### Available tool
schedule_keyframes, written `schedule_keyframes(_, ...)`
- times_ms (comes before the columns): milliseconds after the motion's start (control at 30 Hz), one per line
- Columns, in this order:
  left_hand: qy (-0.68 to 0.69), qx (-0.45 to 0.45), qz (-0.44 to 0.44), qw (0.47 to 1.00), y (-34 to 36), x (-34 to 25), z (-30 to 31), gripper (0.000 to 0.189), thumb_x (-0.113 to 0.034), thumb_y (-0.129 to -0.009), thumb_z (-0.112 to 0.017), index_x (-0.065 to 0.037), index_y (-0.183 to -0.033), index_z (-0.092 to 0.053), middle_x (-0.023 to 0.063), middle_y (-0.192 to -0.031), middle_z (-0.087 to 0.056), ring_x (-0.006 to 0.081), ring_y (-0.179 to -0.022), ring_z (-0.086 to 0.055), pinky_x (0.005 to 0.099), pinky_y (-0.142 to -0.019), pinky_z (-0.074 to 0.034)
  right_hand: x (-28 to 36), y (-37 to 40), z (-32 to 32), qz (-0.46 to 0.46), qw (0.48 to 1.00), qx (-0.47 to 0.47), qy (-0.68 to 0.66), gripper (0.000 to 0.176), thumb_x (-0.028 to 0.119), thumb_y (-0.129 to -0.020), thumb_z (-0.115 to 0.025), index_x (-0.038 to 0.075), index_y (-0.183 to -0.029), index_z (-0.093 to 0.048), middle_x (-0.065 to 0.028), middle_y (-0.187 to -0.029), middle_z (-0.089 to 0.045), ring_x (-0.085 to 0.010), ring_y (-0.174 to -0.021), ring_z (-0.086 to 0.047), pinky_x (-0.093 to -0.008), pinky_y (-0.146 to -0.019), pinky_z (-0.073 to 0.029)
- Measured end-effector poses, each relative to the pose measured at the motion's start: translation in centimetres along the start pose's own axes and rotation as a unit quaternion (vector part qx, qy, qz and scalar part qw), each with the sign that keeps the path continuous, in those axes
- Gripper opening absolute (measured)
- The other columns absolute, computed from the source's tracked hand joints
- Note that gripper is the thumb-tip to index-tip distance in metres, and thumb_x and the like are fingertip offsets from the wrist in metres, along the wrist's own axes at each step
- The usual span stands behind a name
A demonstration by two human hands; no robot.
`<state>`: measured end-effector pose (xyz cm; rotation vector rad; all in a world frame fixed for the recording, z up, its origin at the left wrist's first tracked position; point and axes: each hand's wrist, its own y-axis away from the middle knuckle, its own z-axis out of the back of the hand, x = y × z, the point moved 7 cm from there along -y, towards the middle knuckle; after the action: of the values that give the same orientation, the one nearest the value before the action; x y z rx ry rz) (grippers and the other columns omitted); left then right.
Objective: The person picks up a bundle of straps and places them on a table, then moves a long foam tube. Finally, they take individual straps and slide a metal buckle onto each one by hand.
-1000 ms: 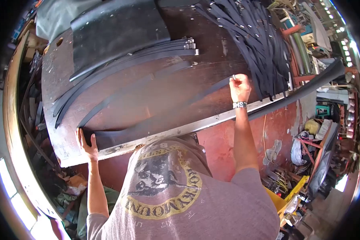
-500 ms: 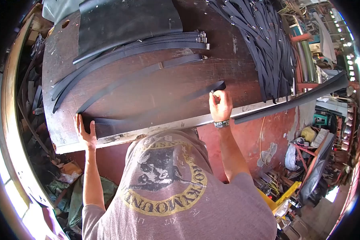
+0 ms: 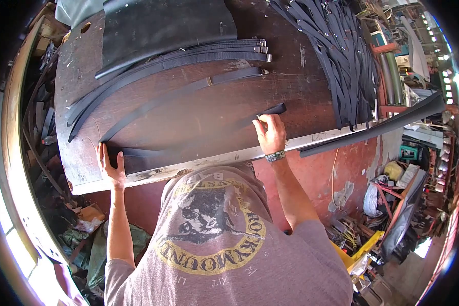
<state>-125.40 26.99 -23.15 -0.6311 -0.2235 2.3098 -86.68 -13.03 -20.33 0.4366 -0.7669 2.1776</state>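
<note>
A black strap (image 3: 142,106) with a metal loop lies in a long curve on the wooden table and doubles back at its left end. My left hand (image 3: 111,168) rests there, fingers stretched out and thumb apart, touching the strap's bend. My right hand (image 3: 270,133) is closed in a pinch near the strap's other end (image 3: 274,108), which sticks out past the fingers. A small pale bit shows at my fingertips, too small to make out. The middle of the strap's lower run is blurred.
Several straps with metal buckles (image 3: 194,54) lie side by side farther back, against a black sheet (image 3: 166,30). A large heap of black straps (image 3: 344,66) covers the table's right side. One long dark strip (image 3: 372,128) juts over the pale front edge (image 3: 209,164).
My right hand has moved a little left and toward me along the strap, and the strap's end has dropped flatter. My left hand stays at the bend.
</note>
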Motion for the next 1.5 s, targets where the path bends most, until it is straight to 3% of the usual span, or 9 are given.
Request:
schedule_keyframes(600,0.002,-0.008,0.001,1.0,-0.2,-0.3,0.2,0.067,-0.034,-0.094,-0.073,0.005,-0.145,-0.053,0.0217,-0.154,-0.049,0.0403,-0.147,-0.04,0.0485,-0.122,-0.031,-1.2,-0.4,-0.6,-0.077,0.995,0.055,-0.029,0.023,0.013,-0.087,-0.078,0.009,-0.107,-0.067,-0.0088,-0.09,-0.066,-0.0271,-0.077,-0.069,-0.0392,-0.067,-0.056)
schedule_keyframes(1167,0.015,0.0,0.011,1.0,-0.2,-0.5,0.4,0.066,-0.031,-0.093,-0.074,0.004,-0.145,-0.053,0.0225,-0.155,-0.048,0.0409,-0.148,-0.038,0.0495,-0.122,-0.031,0.7,-0.6,-1.3,-0.031,0.996,0.075,-0.022,0.022,0.012,-0.087,-0.076,0.011,-0.107,-0.066,-0.0083,-0.088,-0.065,-0.0308,-0.077,-0.067,-0.0424,-0.068,-0.054)
schedule_keyframes(1300,0.013,0.003,0.014,1.0,-0.1,-0.3,0.3,0.066,-0.031,-0.093,-0.074,0.004,-0.145,-0.053,0.0221,-0.155,-0.047,0.0406,-0.148,-0.038,0.0496,-0.122,-0.03,1.7,-0.5,-1.7,-0.008,0.998,0.057,-0.026,0.021,0.009,-0.087,-0.078,0.008,-0.106,-0.069,-0.0081,-0.086,-0.066,-0.0225,-0.071,-0.067,-0.0349,-0.063,-0.054)
schedule_keyframes(1433,0.009,0.001,0.019,1.0,-0.1,-0.4,0.3,0.066,-0.031,-0.093,-0.074,0.004,-0.145,-0.053,0.022,-0.155,-0.047,0.0404,-0.148,-0.038,0.0495,-0.122,-0.03,2.2,-0.1,-2.2,-0.022,0.997,0.07,-0.021,0.02,0.009,-0.087,-0.078,0.009,-0.105,-0.069,-0.0069,-0.084,-0.066,-0.0219,-0.07,-0.067,-0.0348,-0.062,-0.054)
schedule_keyframes(1500,0.013,0.001,0.017,1.0,-0.1,-0.5,0.3,0.067,-0.032,-0.093,-0.074,0.004,-0.145,-0.053,0.0218,-0.155,-0.047,0.0404,-0.148,-0.038,0.0491,-0.122,-0.03,1.9,0.1,-2.3,-0.055,0.994,0.079,-0.05,0.019,0.013,-0.088,-0.076,0.011,-0.105,-0.068,-0.0072,-0.086,-0.066,-0.0259,-0.071,-0.067,-0.0386,-0.063,-0.054)
